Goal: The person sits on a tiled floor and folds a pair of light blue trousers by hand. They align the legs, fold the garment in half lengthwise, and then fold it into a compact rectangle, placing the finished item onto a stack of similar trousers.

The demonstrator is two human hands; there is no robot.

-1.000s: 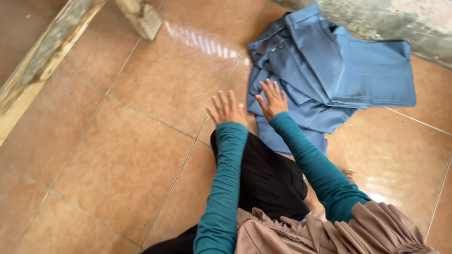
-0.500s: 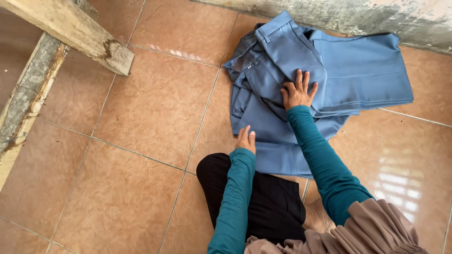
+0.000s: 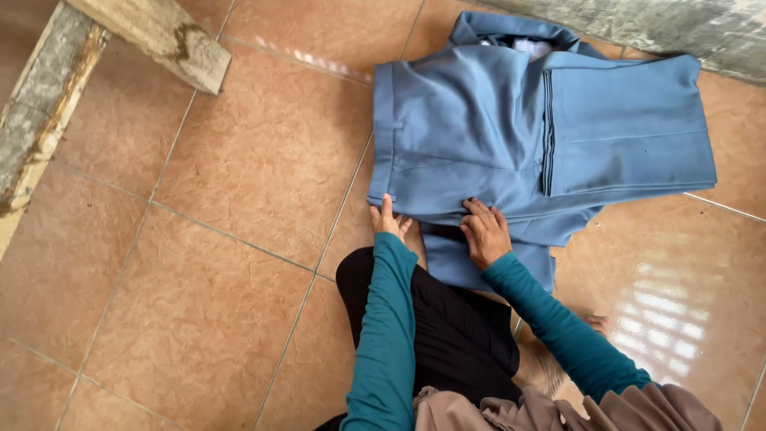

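Blue trousers (image 3: pixel 511 128) lie folded and spread flat on the tan tiled floor in front of me. My left hand (image 3: pixel 388 220) pinches the near left edge of the cloth by the waistband corner. At the trousers' near edge, my right hand (image 3: pixel 483 231) grips the fabric with curled fingers. Both arms wear teal sleeves. More blue cloth (image 3: pixel 459 259) lies under the near edge, partly hidden by my arms and my black-clad knee (image 3: pixel 447 327).
A weathered wooden beam (image 3: pixel 152 36) juts in at the top left, next to a wooden frame (image 3: pixel 36 128) along the left edge. A rough grey wall base (image 3: pixel 686 32) runs along the top right. My bare foot (image 3: pixel 594 323) rests near the right.
The trousers have been spread out flat and smoothed from a rumpled pile. Both hands moved back to the near edge of the cloth and now hold it.
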